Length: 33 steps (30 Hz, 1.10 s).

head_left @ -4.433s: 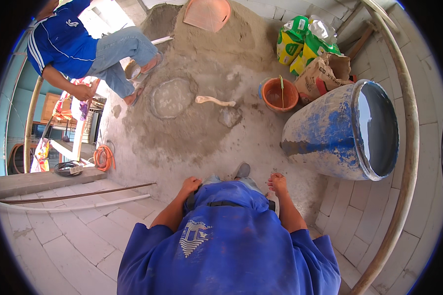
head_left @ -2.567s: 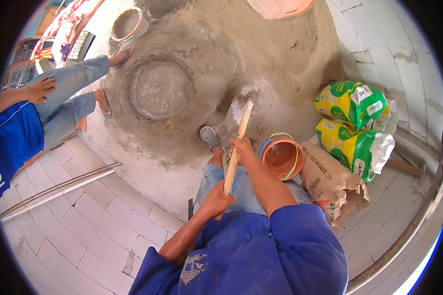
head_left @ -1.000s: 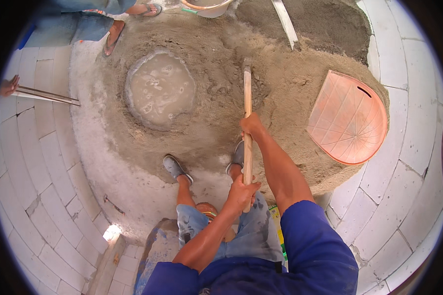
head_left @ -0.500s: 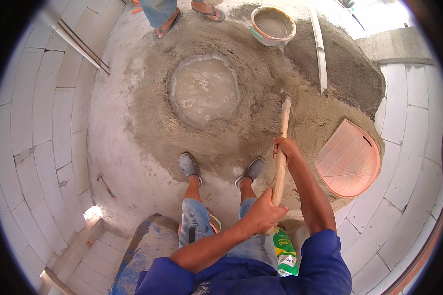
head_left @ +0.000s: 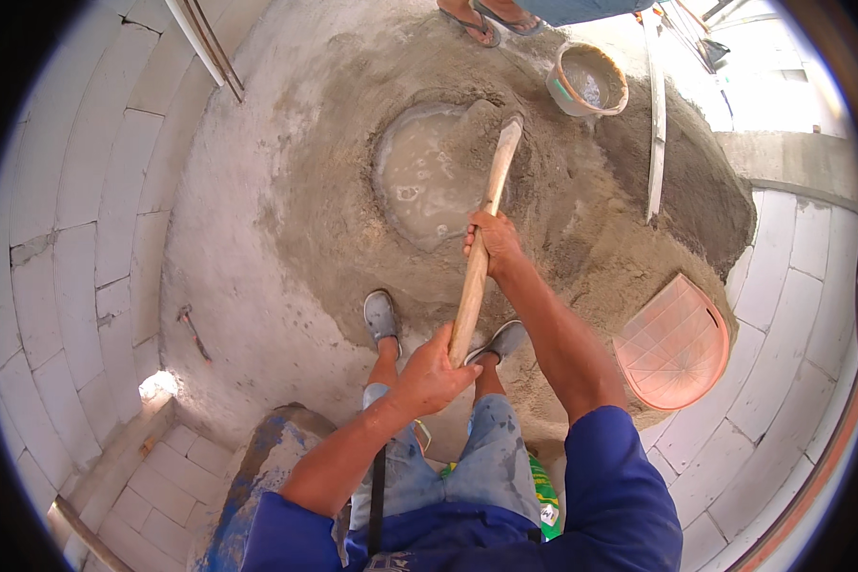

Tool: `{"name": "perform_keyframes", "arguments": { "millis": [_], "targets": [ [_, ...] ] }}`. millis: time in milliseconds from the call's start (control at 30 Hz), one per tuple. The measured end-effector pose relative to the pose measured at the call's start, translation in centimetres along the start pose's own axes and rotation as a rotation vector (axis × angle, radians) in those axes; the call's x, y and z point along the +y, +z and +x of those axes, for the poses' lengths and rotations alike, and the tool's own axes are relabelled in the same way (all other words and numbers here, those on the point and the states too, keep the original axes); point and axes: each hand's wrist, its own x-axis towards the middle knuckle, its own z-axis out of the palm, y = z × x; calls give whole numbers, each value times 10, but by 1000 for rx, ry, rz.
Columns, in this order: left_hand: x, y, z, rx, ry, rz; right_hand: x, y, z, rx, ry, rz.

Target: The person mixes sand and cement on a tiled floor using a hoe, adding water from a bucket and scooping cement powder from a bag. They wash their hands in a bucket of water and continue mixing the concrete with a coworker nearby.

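Observation:
Both my hands are closed round the wooden handle of a hoe (head_left: pixel 477 276), which slants away from me. My left hand (head_left: pixel 432 374) grips the near end, above my knees. Farther up the shaft, my right hand (head_left: pixel 493 238) wraps round its middle. The hoe's far end reaches the right rim of a round pool of grey, watery mix (head_left: pixel 427 176). Its blade is hidden in wet mortar. A ring of damp sand and mortar (head_left: pixel 338 224) surrounds the pool.
A mortar bucket (head_left: pixel 561 92) stands at the far right, near another person's sandalled feet (head_left: pixel 486 21). A plank (head_left: pixel 657 143) lies on the dark sand heap (head_left: pixel 701 167). An orange sieve-like tray (head_left: pixel 672 345) rests at right. A hammer (head_left: pixel 194 334) lies left; block walls flank both sides.
The hoe's far end has swung left from the sand to the pool's rim, both hands moving left with it. The other person's feet have shifted right. The view has shifted too.

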Motion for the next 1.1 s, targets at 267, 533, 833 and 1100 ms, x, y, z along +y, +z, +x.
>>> {"name": "perform_keyframes", "arguments": {
  "millis": [267, 533, 833, 1100],
  "targets": [
    [-145, -56, 46, 235, -22, 264, 69, 88, 62, 24, 48, -171],
    [-190, -63, 57, 346, 56, 678, 71, 79, 56, -91, 67, 149],
    [-189, 26, 10, 4, -67, 566, 98, -55, -24, 97, 20, 300],
    [-166, 184, 66, -262, -157, 432, 85, -266, -8, 385, 18, 187]
  ]
}}
